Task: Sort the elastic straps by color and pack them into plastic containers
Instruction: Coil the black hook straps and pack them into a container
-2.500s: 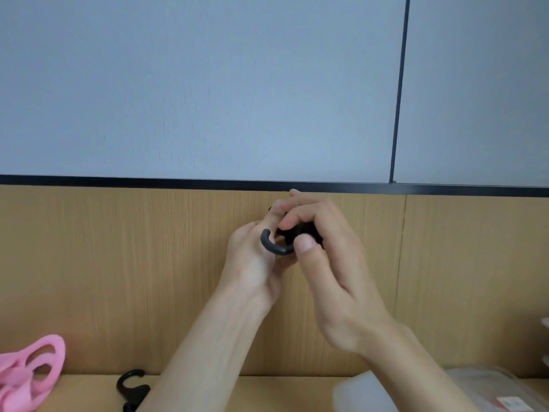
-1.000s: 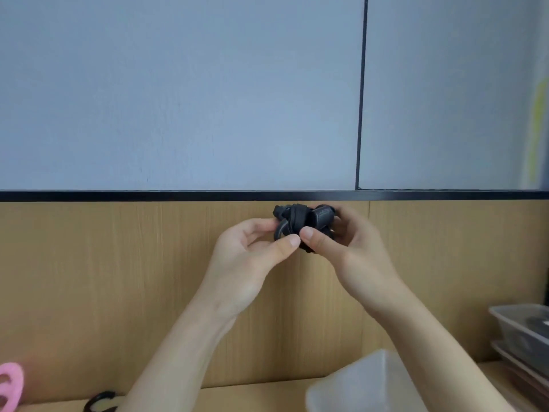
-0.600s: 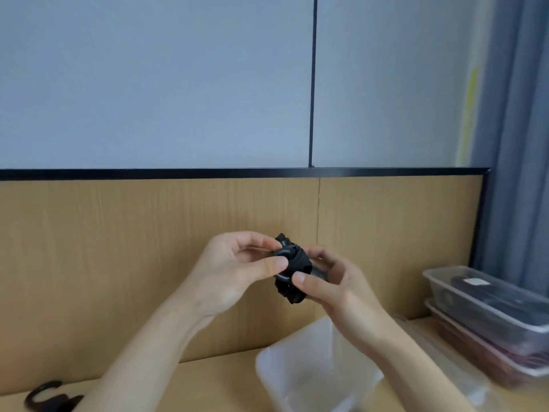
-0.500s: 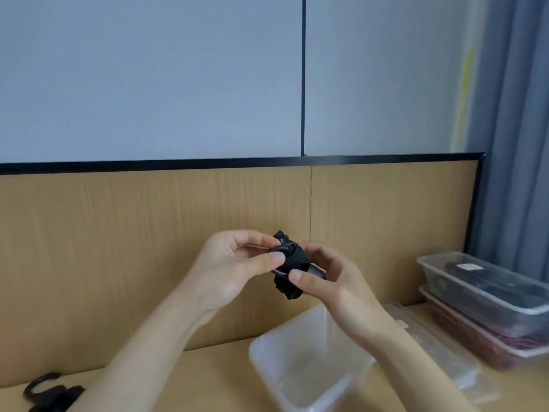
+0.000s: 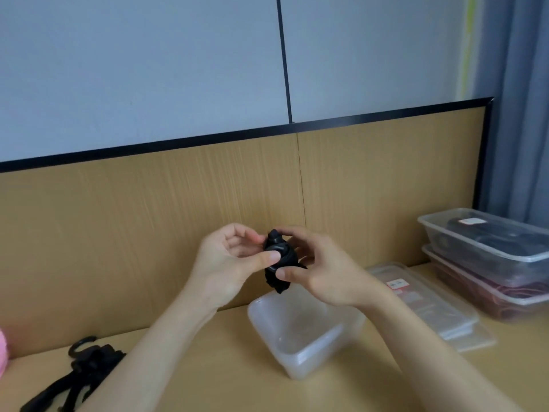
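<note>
Black strap bundle (image 5: 282, 252) half-hidden between left hand (image 5: 228, 263), right hand (image 5: 323, 272)

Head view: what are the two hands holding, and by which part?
A balled-up black strap. The left hand pinches its left side, thumb on the front; the right hand pinches its right side, thumb lower down.

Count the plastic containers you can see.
3: open container at centre; top lidded container stacked on bottom lidded container, far right. Others may be out of view.
</note>
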Motion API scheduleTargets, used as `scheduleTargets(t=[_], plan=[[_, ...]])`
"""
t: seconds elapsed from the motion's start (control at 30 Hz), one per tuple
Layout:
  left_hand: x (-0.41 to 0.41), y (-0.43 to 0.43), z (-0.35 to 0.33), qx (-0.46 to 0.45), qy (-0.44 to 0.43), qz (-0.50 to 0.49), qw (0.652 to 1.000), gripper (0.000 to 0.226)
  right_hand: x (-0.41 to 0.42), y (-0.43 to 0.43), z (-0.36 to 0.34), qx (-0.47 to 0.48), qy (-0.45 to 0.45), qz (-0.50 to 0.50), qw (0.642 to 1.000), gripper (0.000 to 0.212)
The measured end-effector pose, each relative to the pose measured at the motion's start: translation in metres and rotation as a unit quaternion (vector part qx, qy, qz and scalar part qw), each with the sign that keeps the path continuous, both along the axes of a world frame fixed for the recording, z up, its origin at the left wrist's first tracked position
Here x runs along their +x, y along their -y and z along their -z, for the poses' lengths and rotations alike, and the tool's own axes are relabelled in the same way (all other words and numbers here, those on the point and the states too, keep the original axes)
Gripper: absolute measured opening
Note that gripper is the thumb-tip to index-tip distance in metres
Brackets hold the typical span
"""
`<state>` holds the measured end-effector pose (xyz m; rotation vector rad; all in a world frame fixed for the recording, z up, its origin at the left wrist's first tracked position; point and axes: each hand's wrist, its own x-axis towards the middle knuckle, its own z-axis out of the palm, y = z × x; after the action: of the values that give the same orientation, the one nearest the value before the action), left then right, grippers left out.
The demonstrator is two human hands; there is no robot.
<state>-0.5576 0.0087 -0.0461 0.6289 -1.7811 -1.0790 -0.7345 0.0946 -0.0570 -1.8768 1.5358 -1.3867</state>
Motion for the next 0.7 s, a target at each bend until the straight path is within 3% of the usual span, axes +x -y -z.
scheduleTargets(t=[0.13,0.27,0.43,0.5,0.7], plan=[[0.004,-0.015,0.014,0.026,-0.012,-0.012,1.000,0.040,0.004,-0.002,0.001,0.004,-0.010,-0.005,1.000,0.051],[0.015,-0.035,0.038,0.026,0.021,-0.017,0.999,0.068,-0.001,-0.003,-0.001,0.019,0.027,0.005,0.999,0.058],[0.026,-0.054,0.068,-0.014,0.203,0.060,0.977,0.113,-0.002,-0.002,-0.002,0.023,0.033,0.000,0.999,0.055],[0.030,-0.055,0.070,-0.040,0.239,0.071,0.968,0.116,0.000,-0.002,-0.001,0.032,0.026,-0.007,0.999,0.053],[0.053,-0.041,0.066,-0.048,0.239,0.070,0.967,0.124,0.012,-0.002,0.001,0.084,0.036,-0.050,0.995,0.045]])
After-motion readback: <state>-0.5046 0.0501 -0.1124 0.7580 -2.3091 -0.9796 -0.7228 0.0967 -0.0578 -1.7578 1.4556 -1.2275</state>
